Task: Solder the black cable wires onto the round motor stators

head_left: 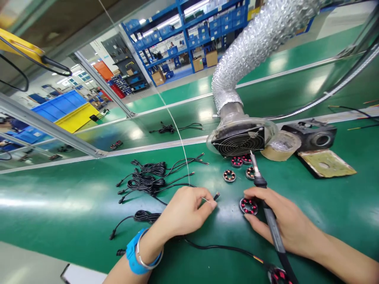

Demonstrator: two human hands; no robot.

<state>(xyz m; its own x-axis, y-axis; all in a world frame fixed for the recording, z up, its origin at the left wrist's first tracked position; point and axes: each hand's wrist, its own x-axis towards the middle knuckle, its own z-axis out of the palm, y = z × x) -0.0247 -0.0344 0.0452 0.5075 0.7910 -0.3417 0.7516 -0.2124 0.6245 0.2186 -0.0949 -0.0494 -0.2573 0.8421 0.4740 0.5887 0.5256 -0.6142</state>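
My left hand (188,211) is closed in a pinch on a thin strand of solder wire (181,138), which runs down from above. Just past its fingertips shows a black cable's stripped end (217,195); whether the fingers grip this cable too, I cannot tell. In my right hand (286,221) lies a soldering iron (272,228), its tip pointing away toward the fan. The thumb and a finger of that hand also hold a small round motor stator (248,206) with red windings at the bench. Another stator (278,275), joined to a cable, sits at the bottom edge.
Several coiled black cables (148,183) lie left on the green bench (74,201). Loose stators (229,176) sit below a fume extractor fan (239,142) with a silver duct (237,59). A soldering iron stand (314,136) and yellow sponge (327,162) are at right.
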